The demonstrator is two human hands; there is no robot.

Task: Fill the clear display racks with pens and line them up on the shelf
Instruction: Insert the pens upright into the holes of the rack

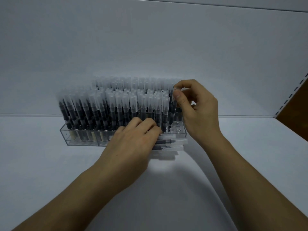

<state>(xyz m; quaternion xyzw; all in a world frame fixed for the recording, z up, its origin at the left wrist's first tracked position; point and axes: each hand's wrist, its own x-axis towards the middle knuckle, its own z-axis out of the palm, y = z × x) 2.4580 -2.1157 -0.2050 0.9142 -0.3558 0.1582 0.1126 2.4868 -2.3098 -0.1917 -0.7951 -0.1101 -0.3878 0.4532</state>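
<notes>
Right hand [198, 105]: pinches upright capped pen [174, 104] over clear rack's [80, 142] vacant right-end holes [177, 129]. Left hand [133, 140]: grips horizontal spare pens [168, 143].

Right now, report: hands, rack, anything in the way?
Right hand pinches one pen by its cap above rack, right end. Left hand holds spare pens in front. Empty holes there, nothing blocking.

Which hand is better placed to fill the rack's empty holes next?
Right. The right hand pinches a pen upright at the right end of the rack, near the empty holes. The left hand grips spare pens lying sideways in front of the rack.
</notes>
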